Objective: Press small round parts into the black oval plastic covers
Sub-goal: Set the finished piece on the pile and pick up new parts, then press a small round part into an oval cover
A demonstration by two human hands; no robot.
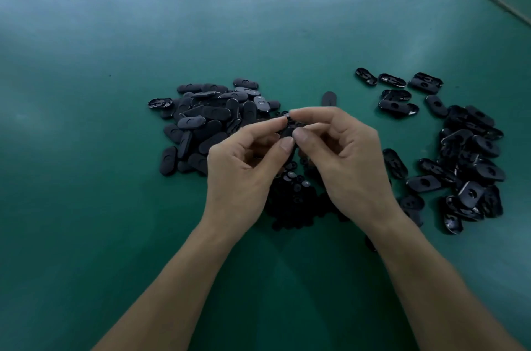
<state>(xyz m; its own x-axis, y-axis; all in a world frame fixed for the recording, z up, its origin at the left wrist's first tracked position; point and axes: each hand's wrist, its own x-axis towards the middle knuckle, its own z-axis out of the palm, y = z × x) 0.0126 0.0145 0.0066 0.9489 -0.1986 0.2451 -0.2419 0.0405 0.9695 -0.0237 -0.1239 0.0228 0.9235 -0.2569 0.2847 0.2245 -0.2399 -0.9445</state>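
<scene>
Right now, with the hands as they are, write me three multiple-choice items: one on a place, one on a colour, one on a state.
1. Where is the heap of small round parts?
A. Below the hands, nearest the person
B. At the far end
C. Right of every cover

2. What colour is the table?
A. White
B. Red
C. Green

3. What are the left hand and right hand doing?
A. Lying flat
B. Pinching one black piece together
C. Hanging idle

Answers: 1 A, the heap shows between the wrists; 2 C, the whole surface is teal-green; 3 B, fingertips of both hands close on the piece.
</scene>
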